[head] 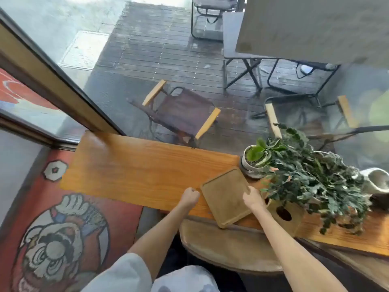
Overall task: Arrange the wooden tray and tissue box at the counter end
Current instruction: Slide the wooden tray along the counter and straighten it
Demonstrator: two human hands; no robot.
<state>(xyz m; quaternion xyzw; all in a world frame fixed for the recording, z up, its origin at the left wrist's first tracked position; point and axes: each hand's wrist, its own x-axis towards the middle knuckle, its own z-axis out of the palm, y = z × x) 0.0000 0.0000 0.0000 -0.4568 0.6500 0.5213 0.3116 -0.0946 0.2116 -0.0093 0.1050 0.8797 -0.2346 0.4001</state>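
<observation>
A flat rectangular wooden tray (pixel 226 197) lies skewed on the orange wooden counter (pixel 136 171), its near corner hanging over the counter's front edge. My right hand (pixel 253 199) rests on the tray's right edge, fingers curled against it. My left hand (pixel 190 197) is a closed fist just left of the tray, touching or nearly touching its left corner, with nothing in it. A wooden tissue box (pixel 286 216) with a dark oval hole stands right of the tray, partly under plant leaves.
A small white pot with a green plant (pixel 255 159) stands behind the tray. A large leafy plant (pixel 311 175) spreads over the counter's right part. A round stool (pixel 227 245) sits below the counter. Glass window behind; a patterned red rug (pixel 63 228) lies at left.
</observation>
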